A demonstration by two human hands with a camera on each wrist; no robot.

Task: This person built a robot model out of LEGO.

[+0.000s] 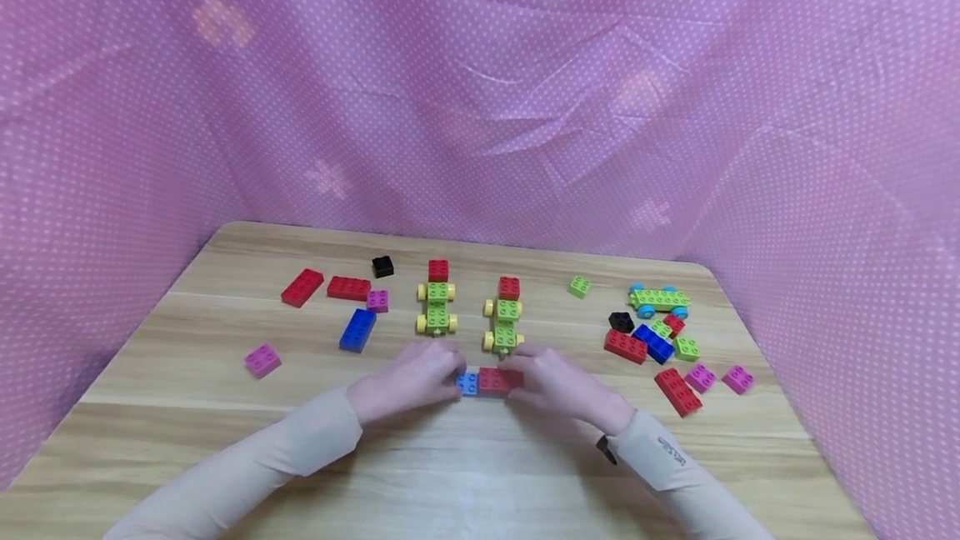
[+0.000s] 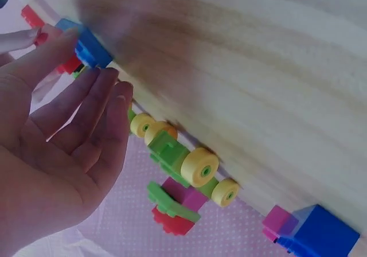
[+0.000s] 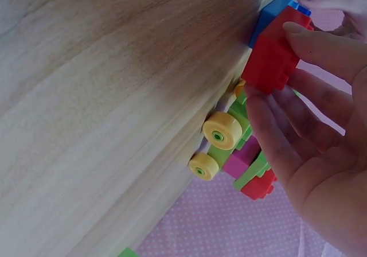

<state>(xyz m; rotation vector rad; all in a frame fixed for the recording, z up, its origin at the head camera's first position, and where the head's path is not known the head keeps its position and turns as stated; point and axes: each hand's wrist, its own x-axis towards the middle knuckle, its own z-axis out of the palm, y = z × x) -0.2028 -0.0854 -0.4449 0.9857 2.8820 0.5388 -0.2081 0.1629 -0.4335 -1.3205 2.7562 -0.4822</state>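
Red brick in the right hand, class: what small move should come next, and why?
Perhaps gently wiggle the red brick to test whether it locks to the blue brick: the right hand holds the red, the left hand pinches the blue, and no view clearly shows them joined.

"What's your tally?"

"On my feed, two lime-green toy cars with yellow wheels [image 1: 437,319], one lime-green chassis with blue wheels [image 1: 660,300]."

"Loose plastic bricks?"

"I count four long red bricks [image 1: 302,287], one small red brick [image 1: 674,324], four square magenta bricks [image 1: 262,361], three lime-green bricks [image 1: 579,286], two black bricks [image 1: 382,266], two oblong dark-blue bricks [image 1: 357,330]."

"Held?"

"One gripped red brick [image 3: 272,53], one light-blue brick [image 1: 468,382]."
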